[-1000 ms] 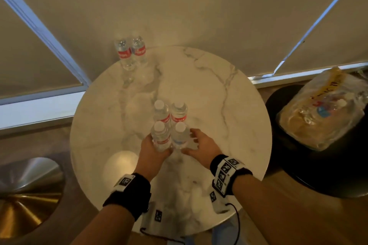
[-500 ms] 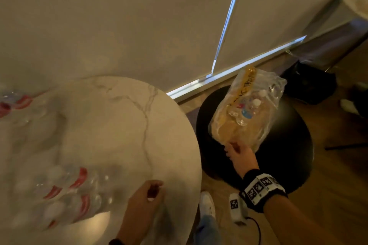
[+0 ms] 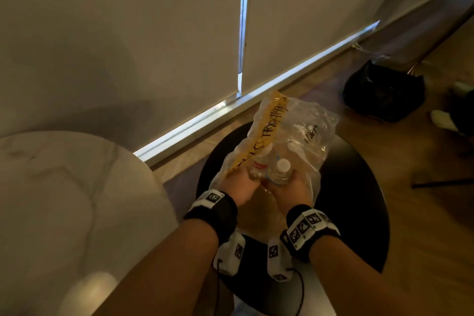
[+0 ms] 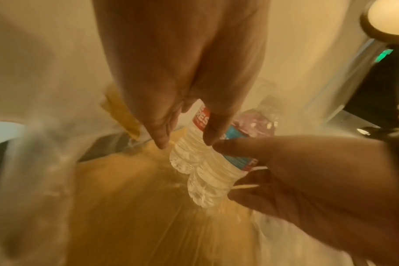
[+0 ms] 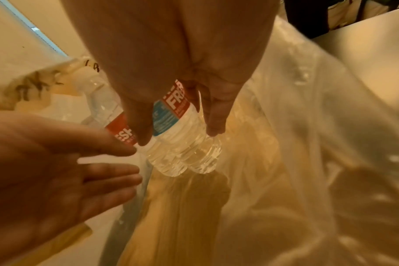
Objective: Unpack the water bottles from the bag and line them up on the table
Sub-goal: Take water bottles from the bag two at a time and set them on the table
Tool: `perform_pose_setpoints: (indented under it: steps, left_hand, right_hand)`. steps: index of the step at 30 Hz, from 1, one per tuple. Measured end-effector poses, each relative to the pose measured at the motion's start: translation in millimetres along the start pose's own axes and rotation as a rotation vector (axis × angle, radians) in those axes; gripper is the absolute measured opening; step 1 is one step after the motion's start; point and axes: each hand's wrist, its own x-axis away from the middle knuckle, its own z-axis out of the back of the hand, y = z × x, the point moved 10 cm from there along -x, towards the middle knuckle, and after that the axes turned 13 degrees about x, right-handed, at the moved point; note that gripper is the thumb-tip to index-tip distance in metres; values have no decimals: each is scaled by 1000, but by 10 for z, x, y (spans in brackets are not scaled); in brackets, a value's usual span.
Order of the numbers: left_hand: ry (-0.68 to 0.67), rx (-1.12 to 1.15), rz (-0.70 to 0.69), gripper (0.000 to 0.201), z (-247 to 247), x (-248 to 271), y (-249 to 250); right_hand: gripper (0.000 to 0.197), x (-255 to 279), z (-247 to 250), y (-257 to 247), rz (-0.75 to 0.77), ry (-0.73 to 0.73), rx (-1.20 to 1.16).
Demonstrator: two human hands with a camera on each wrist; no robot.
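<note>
My left hand [image 3: 239, 182] is wrapped around one water bottle [image 3: 259, 165], thumb on one side and fingers on the other across its red label, and my right hand [image 3: 291, 187] is clamped the same way on a second bottle [image 3: 279, 172] just beside it. The two bottles touch along their sides. From the head camera I see only the white caps and shoulders poking up above my knuckles, inside the mouth of the clear plastic bag [image 3: 307, 133]. The left wrist view gives me what that one hides: the ribbed lower halves of both bottles hanging free under my fingertips [image 4: 162, 136], bottoms clear of the bag's yellowish floor. It also shows something that might be a third bottle [image 4: 257, 124] lying beyond my grip, though the blur makes that uncertain. The right wrist view reads the blue and red label under my thumb. Outward from my hands, the bag sits on a round black stool [image 3: 359, 187], and the marble table [image 3: 77, 200] lies to my left.
</note>
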Motion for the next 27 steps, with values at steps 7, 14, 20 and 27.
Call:
perform_pose_setpoints:
  steps: [7, 14, 20, 27]
  left_hand:
    - [-123, 102, -59, 51, -257, -327, 74]
    - [-24, 389, -96, 66, 112, 413, 55]
    - [-36, 543, -79, 56, 711, 1697, -258]
    - [264, 702, 68, 53, 1537, 3694, -1491]
  right_hand:
    - [50, 24, 59, -43, 126, -57, -22]
    - [60, 658, 173, -234, 281, -146, 72]
    - [51, 1921, -39, -552, 450, -237, 165]
    - [61, 3599, -1337, -473, 550, -414, 303]
